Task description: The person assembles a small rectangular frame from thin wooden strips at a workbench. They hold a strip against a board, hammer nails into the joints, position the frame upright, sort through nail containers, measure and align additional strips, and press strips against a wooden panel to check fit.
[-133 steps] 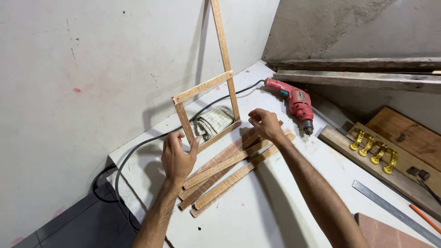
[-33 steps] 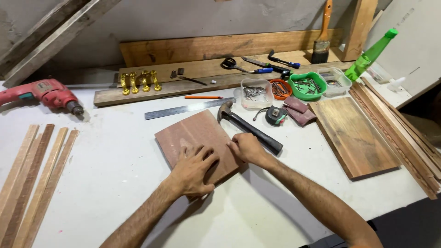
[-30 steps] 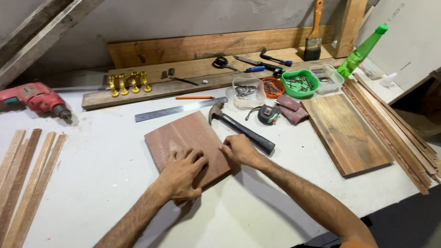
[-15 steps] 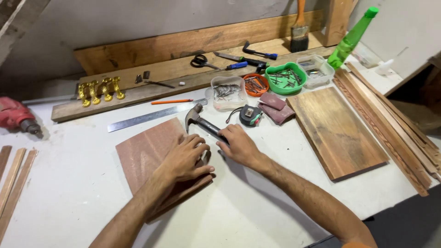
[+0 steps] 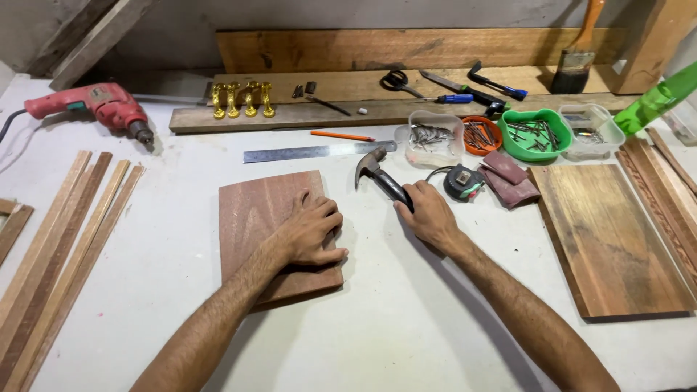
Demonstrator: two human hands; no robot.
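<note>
Head view looks down on a white worktable (image 5: 406, 334), and the person's left hand (image 5: 308, 231) lies pressed flat on a reddish wooden panel (image 5: 272, 218), fingers lightly curled over its right edge, near the middle of the table. Just to the right, the right hand (image 5: 428, 214) is wrapped around the dark handle of a claw hammer (image 5: 377, 174), whose steel head rests on the table pointing far-left, beside the panel's far right corner. Beyond the hammer lies a steel ruler (image 5: 312, 152), with an orange pencil (image 5: 341, 136) just past it. Right of the hand sit a tape measure (image 5: 463, 181) and folded sandpaper pieces (image 5: 508, 178). Farther back, small tubs of nails (image 5: 435, 136) stand by a green bowl (image 5: 537, 134). A wide wooden board (image 5: 617, 239) lies at right, thin wood strips (image 5: 65, 239) at left, and a red power drill (image 5: 94, 105) rests far left.
</note>
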